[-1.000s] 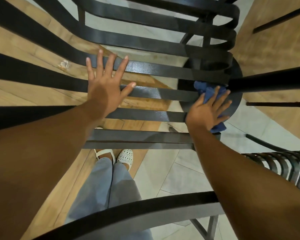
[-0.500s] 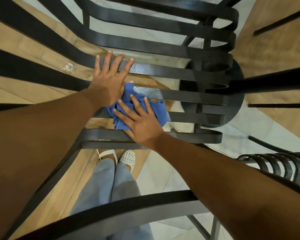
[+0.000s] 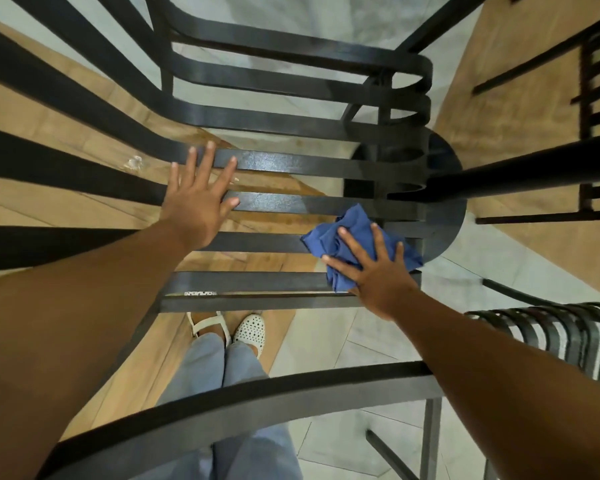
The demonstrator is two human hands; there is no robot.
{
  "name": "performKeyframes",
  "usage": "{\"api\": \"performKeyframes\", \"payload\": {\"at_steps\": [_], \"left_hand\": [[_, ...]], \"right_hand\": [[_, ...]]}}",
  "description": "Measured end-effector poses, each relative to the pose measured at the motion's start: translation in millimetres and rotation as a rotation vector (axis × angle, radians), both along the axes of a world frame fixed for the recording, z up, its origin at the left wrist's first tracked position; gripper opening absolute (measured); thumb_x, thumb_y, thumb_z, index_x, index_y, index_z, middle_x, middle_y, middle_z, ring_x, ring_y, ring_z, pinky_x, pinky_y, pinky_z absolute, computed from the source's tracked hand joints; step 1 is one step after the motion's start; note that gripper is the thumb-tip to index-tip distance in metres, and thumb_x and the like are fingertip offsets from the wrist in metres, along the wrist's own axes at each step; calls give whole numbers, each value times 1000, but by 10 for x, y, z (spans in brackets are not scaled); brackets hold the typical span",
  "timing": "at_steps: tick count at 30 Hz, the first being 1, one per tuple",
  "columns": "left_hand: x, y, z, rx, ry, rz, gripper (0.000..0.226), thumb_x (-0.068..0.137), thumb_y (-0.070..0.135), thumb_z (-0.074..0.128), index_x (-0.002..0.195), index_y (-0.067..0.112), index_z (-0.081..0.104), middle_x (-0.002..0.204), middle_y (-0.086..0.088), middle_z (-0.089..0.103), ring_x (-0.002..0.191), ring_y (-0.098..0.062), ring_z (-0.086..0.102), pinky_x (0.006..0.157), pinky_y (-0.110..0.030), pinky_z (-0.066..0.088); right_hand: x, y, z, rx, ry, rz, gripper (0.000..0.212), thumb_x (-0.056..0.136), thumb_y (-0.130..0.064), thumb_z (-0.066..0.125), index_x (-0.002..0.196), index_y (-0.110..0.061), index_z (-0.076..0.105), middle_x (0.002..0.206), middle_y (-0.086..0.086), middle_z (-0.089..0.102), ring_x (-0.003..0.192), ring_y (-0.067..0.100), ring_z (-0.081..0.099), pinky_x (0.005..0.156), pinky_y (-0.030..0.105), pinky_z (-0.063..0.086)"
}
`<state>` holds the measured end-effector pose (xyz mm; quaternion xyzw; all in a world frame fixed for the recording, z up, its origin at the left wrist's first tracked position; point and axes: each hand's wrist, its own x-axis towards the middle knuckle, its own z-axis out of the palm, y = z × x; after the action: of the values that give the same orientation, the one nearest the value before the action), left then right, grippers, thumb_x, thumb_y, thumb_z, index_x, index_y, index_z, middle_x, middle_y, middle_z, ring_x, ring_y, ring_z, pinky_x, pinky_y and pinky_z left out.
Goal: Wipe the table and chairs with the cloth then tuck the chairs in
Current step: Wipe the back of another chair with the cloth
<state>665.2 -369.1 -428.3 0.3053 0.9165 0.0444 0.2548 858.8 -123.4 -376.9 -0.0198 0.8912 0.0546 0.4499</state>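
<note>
I look straight down through a black metal chair (image 3: 291, 206) whose seat is made of flat slats. My left hand (image 3: 196, 199) lies flat and spread on the slats left of the middle, holding nothing. A crumpled blue cloth (image 3: 329, 239) rests on the seat's right side. My right hand (image 3: 374, 271) presses down on the cloth with fingers spread. The chair's curved top rail (image 3: 243, 407) crosses the bottom of the view, over my forearms' line.
A round black table base (image 3: 447, 220) and dark table edge (image 3: 534, 171) sit just right of the seat. Another slatted chair (image 3: 568, 334) shows at lower right. Below are my legs and white shoes (image 3: 248, 330) on wood and tile floor.
My right hand slid the cloth from beside my left hand back to the right side of the seat. My left hand stayed flat on the slats.
</note>
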Motion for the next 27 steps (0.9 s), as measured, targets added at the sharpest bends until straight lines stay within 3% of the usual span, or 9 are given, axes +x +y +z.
{"api": "performKeyframes", "payload": {"at_steps": [5, 8, 10, 13, 16, 18, 19, 23, 27], "left_hand": [[173, -23, 239, 16, -194, 177, 59, 101, 37, 28, 151, 19, 2, 157, -8, -9, 145, -26, -7, 115, -45, -3], [442, 53, 419, 64, -383, 303, 56, 101, 35, 31, 150, 19, 12, 158, -6, -6, 145, -26, -2, 116, -48, 4], [568, 102, 547, 109, -471, 355, 51, 101, 35, 32, 148, 17, 23, 158, -6, 2, 143, -27, 12, 113, -43, 13], [599, 238, 775, 216, -620, 553, 46, 101, 36, 33, 140, 13, 38, 146, -9, 38, 128, -28, 41, 94, -26, 34], [544, 323, 993, 399, -835, 836, 43, 102, 35, 32, 135, 10, 45, 136, -8, 49, 105, -20, 49, 62, -17, 41], [526, 292, 1076, 492, -991, 970, 43, 102, 39, 29, 132, 14, 46, 126, -2, 50, 106, -15, 45, 78, -20, 37], [512, 249, 1111, 505, -1058, 1026, 44, 101, 43, 28, 130, 16, 48, 120, -1, 51, 107, -15, 45, 87, -24, 33], [373, 58, 1112, 474, -1351, 1193, 63, 89, 65, 36, 104, 11, 65, 111, -15, 66, 94, -26, 62, 84, -33, 46], [275, -45, 1038, 494, -1390, 1206, 57, 82, 63, 50, 95, 10, 67, 96, -10, 71, 90, -26, 65, 87, -37, 49]], "right_hand": [[-194, -210, 214, 17, -131, -122, 82, 95, -13, 47, 144, -49, -7, 147, -10, -40, 137, 49, -20, 112, 61, 17], [-328, -479, 315, -2, -211, -347, 79, 92, -4, 48, 148, -40, 5, 152, -8, -32, 137, 48, -23, 112, 59, 16], [-419, -649, 390, -106, -160, -520, 68, 93, -3, 45, 149, -31, 17, 158, -2, -16, 141, 44, -11, 113, 56, 15], [-520, -836, 362, -360, -24, -777, 57, 93, -5, 40, 147, -23, 31, 152, 13, 25, 139, 38, 22, 113, 49, 22], [-594, -1055, 387, -640, 156, -1106, 38, 90, -2, 47, 126, -11, 57, 116, 16, 60, 110, 31, 55, 98, 35, 45], [-659, -1126, 519, -787, 225, -1340, 25, 93, -1, 47, 112, -5, 63, 92, 5, 63, 85, 17, 59, 75, 16, 49], [-681, -1135, 581, -836, 224, -1435, 22, 95, -4, 45, 108, -9, 62, 88, 4, 61, 79, 14, 56, 66, 15, 46], [-720, -1175, 812, -1179, 24, -1816, 26, 93, -5, 46, 110, -24, 55, 94, 4, 61, 76, 16, 55, 61, 26, 42], [-743, -1264, 869, -1364, 39, -1890, 50, 67, -13, 54, 116, -22, 49, 89, 1, 60, 74, 14, 54, 60, 26, 43]]}}
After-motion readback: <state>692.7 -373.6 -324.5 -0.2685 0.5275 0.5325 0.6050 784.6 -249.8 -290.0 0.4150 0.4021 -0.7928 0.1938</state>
